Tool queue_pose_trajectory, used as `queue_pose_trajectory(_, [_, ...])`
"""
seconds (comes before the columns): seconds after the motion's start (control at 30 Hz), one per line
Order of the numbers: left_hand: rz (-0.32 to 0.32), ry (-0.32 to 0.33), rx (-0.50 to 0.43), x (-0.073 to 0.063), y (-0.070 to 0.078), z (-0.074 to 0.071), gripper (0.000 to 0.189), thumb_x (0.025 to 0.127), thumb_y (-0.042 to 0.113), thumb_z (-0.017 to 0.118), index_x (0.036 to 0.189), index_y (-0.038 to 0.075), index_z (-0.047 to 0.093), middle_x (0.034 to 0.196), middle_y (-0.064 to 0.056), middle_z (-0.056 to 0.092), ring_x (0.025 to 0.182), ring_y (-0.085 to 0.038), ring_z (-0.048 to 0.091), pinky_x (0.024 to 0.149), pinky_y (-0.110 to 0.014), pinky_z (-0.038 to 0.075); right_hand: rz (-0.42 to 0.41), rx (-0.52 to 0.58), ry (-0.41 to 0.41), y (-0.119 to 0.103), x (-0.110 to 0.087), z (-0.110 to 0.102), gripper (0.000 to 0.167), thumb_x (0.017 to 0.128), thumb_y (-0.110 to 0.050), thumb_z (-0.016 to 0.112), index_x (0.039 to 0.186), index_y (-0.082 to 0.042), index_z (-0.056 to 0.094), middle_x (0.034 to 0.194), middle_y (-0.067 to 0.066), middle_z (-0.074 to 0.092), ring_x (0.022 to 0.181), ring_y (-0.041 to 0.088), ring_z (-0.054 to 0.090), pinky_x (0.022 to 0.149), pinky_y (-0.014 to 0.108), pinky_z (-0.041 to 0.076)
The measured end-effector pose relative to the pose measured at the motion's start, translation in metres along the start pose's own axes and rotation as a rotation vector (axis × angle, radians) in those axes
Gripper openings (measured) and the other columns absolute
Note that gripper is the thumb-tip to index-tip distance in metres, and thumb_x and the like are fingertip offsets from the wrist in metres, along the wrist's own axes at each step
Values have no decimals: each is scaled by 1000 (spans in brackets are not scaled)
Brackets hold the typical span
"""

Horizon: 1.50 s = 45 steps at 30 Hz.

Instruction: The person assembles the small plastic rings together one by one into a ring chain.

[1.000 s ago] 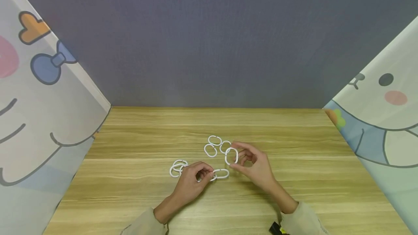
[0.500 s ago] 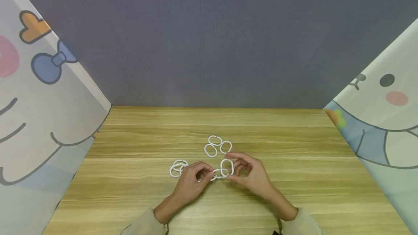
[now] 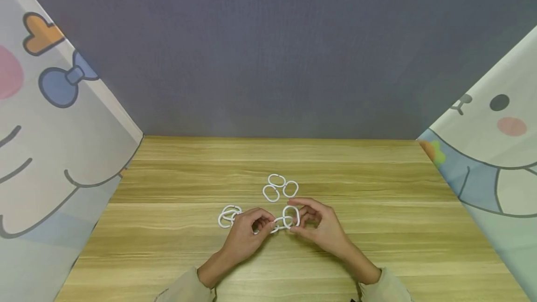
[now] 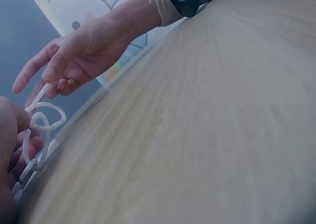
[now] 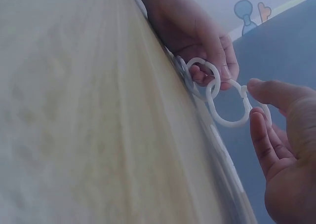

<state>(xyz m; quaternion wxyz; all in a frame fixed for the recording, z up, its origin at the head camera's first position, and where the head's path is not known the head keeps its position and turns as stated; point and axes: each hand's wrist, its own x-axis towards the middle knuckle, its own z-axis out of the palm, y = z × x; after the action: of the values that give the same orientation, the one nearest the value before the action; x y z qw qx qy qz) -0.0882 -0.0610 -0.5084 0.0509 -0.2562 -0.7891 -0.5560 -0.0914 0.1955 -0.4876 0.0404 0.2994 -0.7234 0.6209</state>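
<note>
My left hand (image 3: 247, 232) pinches a chain of white plastic links between thumb and forefinger, low over the table. The end link (image 5: 229, 121) of that chain sticks out to the right of the fingertips, hooked through a neighbouring link (image 5: 203, 61). Between thumb and forefinger, my right hand (image 3: 320, 227) holds another white link (image 3: 298, 216) upright. In the head view this held link overlaps the chain's end link; in the right wrist view its edge is right at the end link's gap. Part of the chain is hidden beneath the left hand.
Three loose white links (image 3: 270, 193) lie grouped on the wooden table (image 3: 189, 167) beyond the hands. Joined links (image 3: 224, 220) trail out to the left of the left hand. A dark grey panel (image 3: 268, 59) stands behind, with cartoon-printed side panels at both sides.
My right hand has come toward me and slightly left with its link, from near the loose links to the chain's end. The left hand has stayed in place.
</note>
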Motion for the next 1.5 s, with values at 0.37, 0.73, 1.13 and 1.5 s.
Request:
queue_pose_trajectory(0.37, [-7, -14, 11, 0, 1, 0, 7, 99, 3, 81, 99, 10, 79, 87, 7, 72, 78, 0, 63, 68, -25, 60, 1, 41, -14, 8, -3, 2, 64, 81, 17, 89, 140, 9, 65, 100, 27, 70, 84, 25, 70, 76, 28, 64])
queue_pose_trajectory(0.73, [8, -2, 6, 1, 0, 0, 8, 99, 3, 81, 99, 10, 79, 87, 7, 72, 78, 0, 64, 68, -25, 61, 20, 60, 25, 12, -5, 3, 65, 81, 23, 83, 142, 10, 64, 107, 35, 63, 87, 23, 69, 80, 25, 64])
queue_pose_trajectory(1.13, [-4, -11, 9, 0, 1, 0, 7, 100, 5, 81, 99, 12, 79, 88, 8, 72, 78, 0, 63, 68, -24, 60, 90, 79, 128, 16, -6, 1, 48, 86, 25, 77, 132, 15, 66, 123, 36, 56, 96, 7, 67, 81, 19, 62])
queue_pose_trajectory(1.5, [3, 3, 20, -1, 0, 0, 8, 100, 4, 82, 99, 12, 79, 87, 8, 72, 78, -1, 64, 68, -24, 60, 236, -84, 227, 12, -4, 1, 22, 92, 13, 82, 114, 11, 79, 121, 29, 67, 100, 5, 69, 84, 19, 62])
